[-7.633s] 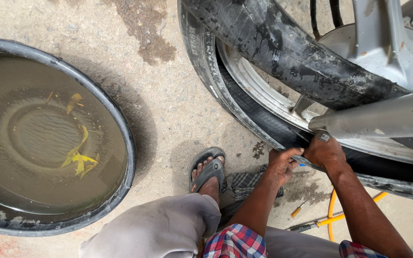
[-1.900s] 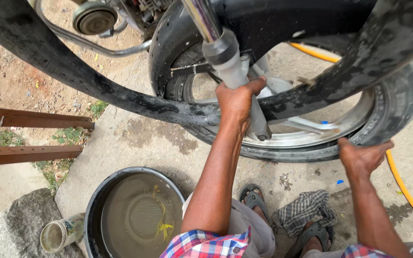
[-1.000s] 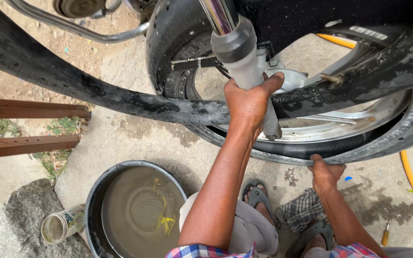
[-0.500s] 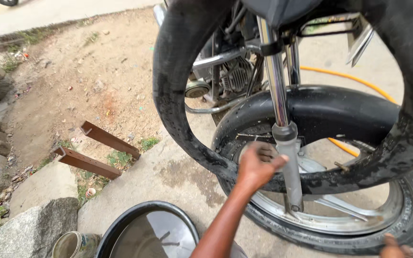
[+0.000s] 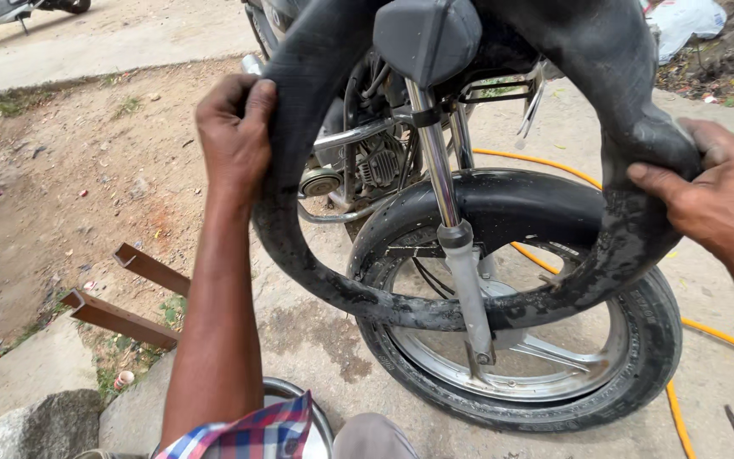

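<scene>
1. Black rubber inner tube [image 5: 299,255], wet and grimy, hangs as a big loop held up in front of the motorcycle's front end. The loop stands roughly upright and faces the camera, its wider span running left to right; its lower arc sags across the front wheel [image 5: 630,374].
2. Through the loop pass the chrome fork leg [image 5: 435,170] and the dark block above it; the black mudguard [image 5: 503,204] shows inside the ring.
3. Left hand [image 5: 233,127] grips the tube's left side high up, fingers [image 5: 258,95] curled over the rubber and pressed together, forearm reaching straight up from the plaid sleeve [image 5: 248,433].
4. Right hand [image 5: 719,200] clasps the tube's right side, thumb lying along the rubber, fingers wrapped behind and mostly hidden; the arm comes in from the right edge.
5. Behind the wheel an orange hose [image 5: 681,416] trails over the concrete. Two rusty angle bars [image 5: 121,319] lie at left by the dirt, and a metal basin rim [image 5: 320,416] peeks in at the bottom.
</scene>
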